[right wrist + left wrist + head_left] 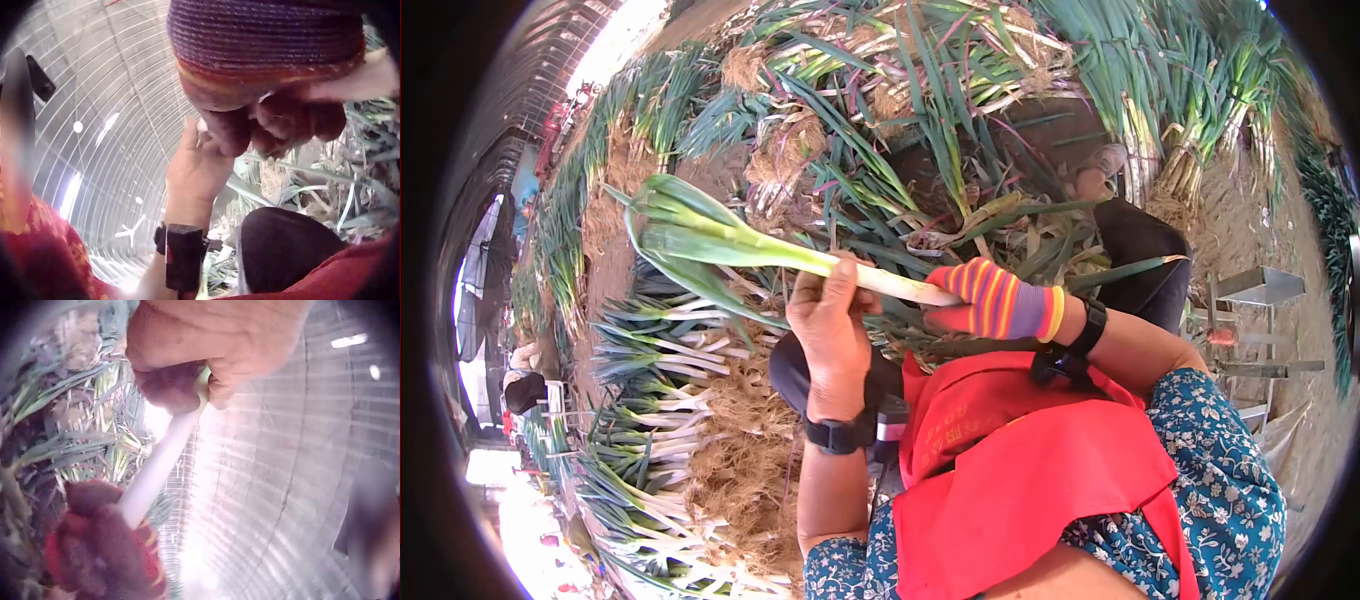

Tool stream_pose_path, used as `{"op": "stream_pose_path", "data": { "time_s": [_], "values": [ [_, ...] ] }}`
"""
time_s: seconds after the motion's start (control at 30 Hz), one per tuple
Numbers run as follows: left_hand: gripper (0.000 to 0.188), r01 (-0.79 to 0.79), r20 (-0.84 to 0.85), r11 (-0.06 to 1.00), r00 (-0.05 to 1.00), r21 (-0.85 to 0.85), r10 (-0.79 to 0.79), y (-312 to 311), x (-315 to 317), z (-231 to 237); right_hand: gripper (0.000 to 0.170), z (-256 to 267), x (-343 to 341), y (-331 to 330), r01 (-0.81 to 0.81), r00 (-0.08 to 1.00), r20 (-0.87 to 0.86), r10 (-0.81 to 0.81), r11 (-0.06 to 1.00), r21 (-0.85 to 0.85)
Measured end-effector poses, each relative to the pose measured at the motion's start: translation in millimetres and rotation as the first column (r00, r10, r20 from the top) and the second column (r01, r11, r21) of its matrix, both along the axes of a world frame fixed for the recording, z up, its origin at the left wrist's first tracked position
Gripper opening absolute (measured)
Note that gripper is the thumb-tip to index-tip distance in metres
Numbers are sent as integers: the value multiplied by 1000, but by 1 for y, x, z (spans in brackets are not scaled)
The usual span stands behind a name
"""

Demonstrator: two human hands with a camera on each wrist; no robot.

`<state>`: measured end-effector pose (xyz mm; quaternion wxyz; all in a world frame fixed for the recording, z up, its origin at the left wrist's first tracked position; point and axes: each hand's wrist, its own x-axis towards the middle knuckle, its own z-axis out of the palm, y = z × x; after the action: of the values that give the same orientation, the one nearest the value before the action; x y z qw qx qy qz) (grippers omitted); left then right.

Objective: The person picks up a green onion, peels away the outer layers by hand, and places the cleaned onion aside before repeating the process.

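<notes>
A long green onion (760, 245) slants across in front of the red apron (1020, 440), leaves to the left and white end to the right. My bare left hand (832, 325) pinches its stalk between thumb and fingers, just below where the leaves begin. A striped knit glove covers my right hand (1000, 300), whose fingers curl round the white root end and hide it. The left wrist view shows the white shaft (159, 465) running between both hands. In the right wrist view, the gloved hand (269, 94) covers most of the stalk, with the left hand (197, 172) beyond.
Rows of green onions (670, 420) with brown roots lie at the left. Loose onions and leaves (900, 170) cover the ground ahead, and upright bundles (1190, 110) stand at the back right. A metal stand (1260, 290) is at the right. Dark-trousered knees flank the work.
</notes>
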<state>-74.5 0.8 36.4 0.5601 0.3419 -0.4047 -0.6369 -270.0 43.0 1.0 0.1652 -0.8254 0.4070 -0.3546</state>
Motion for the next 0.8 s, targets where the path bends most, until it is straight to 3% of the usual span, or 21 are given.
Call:
{"op": "stream_pose_path", "data": {
  "time_s": [0.03,0.1,0.17,0.23,0.27,0.3,0.37,0.4,0.57,0.67,0.7,0.77,0.8],
  "values": [
    [18,-24,55,1000,998,11,24,4,-3,-3,32,-1,-2,-1,9,1000,1,-9,1000,0],
    [17,-10,11,998,1000,69,9,7,-1,-2,36,7,-5,0,210,973,-119,-199,974,83],
    [19,119,12,991,993,61,-120,9,3,-3,39,9,-7,0,229,961,-190,-202,965,131],
    [21,134,-12,988,991,80,-134,12,5,-4,43,17,-2,-2,161,987,27,-161,987,16],
    [21,135,-9,988,991,79,-135,12,5,-6,42,17,3,-5,118,983,136,-122,992,36],
    [22,136,-6,988,991,76,-136,13,5,-8,42,16,6,-7,119,983,135,-123,992,39],
    [22,156,-10,985,988,76,-156,15,5,-8,40,14,11,-12,-13,946,323,-8,998,62],
    [22,177,-11,981,984,74,-177,16,6,-8,33,12,12,-16,-13,938,347,-5,999,50],
    [23,188,-25,978,982,92,-186,20,10,-10,20,14,9,-23,-51,952,304,39,998,32],
    [22,204,-25,974,979,104,-202,22,11,-13,18,25,6,-20,-178,936,352,27,897,404],
    [22,197,3,973,980,125,-199,22,11,-14,18,23,6,-19,-180,937,349,30,896,406],
    [21,164,-4,972,986,168,-166,21,9,-20,16,17,7,-19,-211,955,256,152,951,223],
    [20,143,10,971,989,190,-148,20,9,-24,18,18,10,-18,-161,975,187,123,965,207]
  ]
}}
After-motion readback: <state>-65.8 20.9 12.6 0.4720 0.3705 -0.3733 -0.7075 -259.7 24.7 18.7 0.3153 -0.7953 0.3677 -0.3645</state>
